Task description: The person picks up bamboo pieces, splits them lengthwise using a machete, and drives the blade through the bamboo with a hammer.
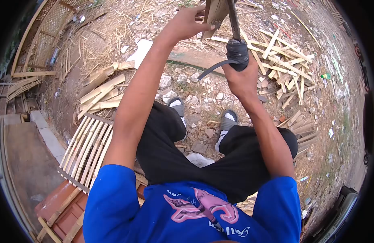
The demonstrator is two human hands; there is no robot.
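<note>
At the top of the head view, my left hand (pixel 188 25) is closed around the edge of a piece of split bamboo (pixel 215 17), held upright above the ground. My right hand (pixel 244 79) grips a machete by its handle (pixel 237 52), which is wrapped in black rubber with a loose strip hanging off to the left. The machete's narrow dark blade (pixel 234 24) points up and lies along the right side of the bamboo. Whether the blade touches or cuts into it, I cannot tell. The upper ends of both run out of view.
Cut strips (pixel 282 56) lie heaped at the right, with more split pieces (pixel 102 91) at the left. A plank (pixel 199 58) lies ahead of my sandalled feet. A slatted panel (pixel 88 146) rests by my left side. Stones and litter cover the ground.
</note>
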